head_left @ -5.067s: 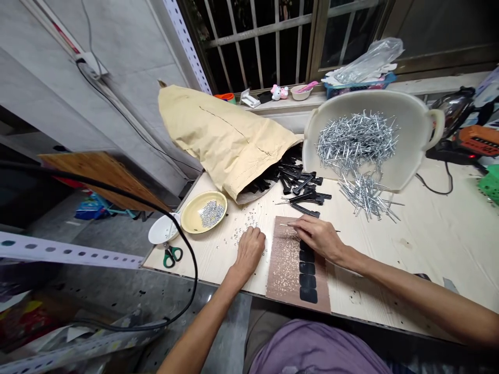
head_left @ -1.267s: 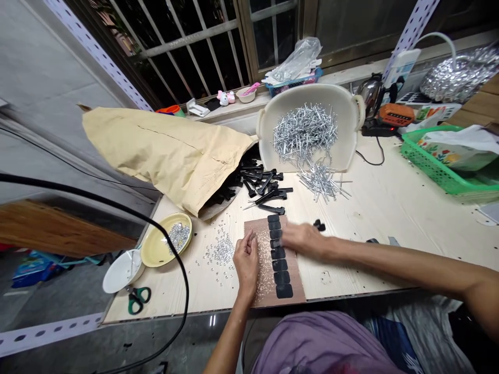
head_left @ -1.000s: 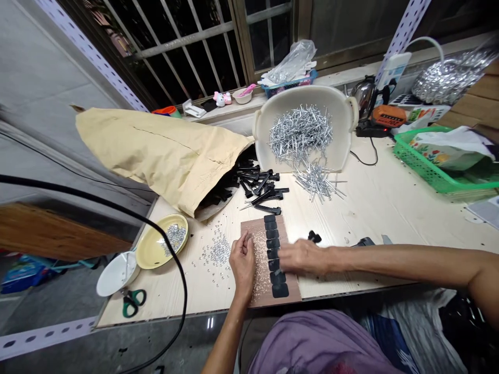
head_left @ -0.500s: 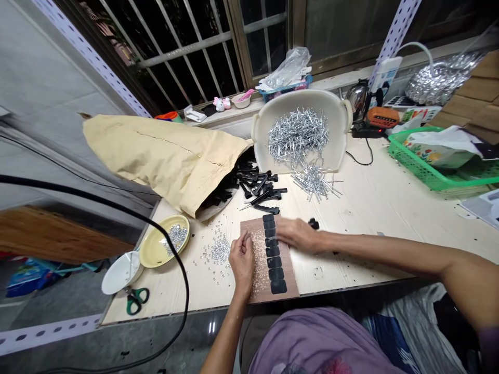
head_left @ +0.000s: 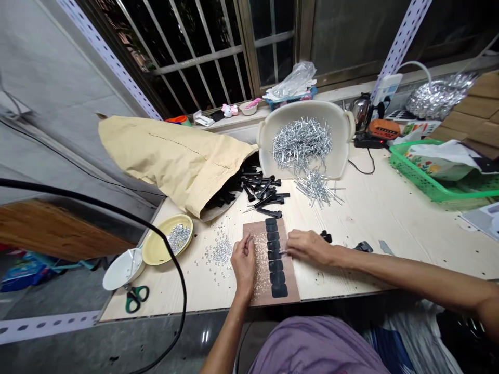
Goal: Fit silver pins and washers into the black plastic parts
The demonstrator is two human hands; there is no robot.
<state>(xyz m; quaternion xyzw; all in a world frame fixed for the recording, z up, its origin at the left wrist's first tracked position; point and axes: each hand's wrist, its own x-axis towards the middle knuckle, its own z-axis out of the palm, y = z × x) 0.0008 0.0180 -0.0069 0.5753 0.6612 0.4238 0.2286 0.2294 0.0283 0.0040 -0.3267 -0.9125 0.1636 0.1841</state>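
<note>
A brown board (head_left: 292,291) lies at the table's front edge, with a column of several black pieces (head_left: 276,265) on it and pale specks left of them. My left hand (head_left: 244,262) rests at the board's left side, thumb and fingers pinched; what they hold, if anything, is too small to name. My right hand (head_left: 310,246) is at the board's right edge, its fingers closed on a thin item that points at the black column. Small clear bits (head_left: 222,250) lie scattered left of my left hand.
Black parts (head_left: 265,192) spill from a paper sack (head_left: 175,156). Behind stands a white basin (head_left: 343,150) with metal pins (head_left: 302,140). Yellow bowl (head_left: 154,249), white bowl (head_left: 117,272) and scissors (head_left: 136,298) are at left; a green basket (head_left: 432,187) is at right.
My right hand has moved off the upper part of the black column to the board's right edge. My left hand keeps its place by the board. The view has shifted slightly.
</note>
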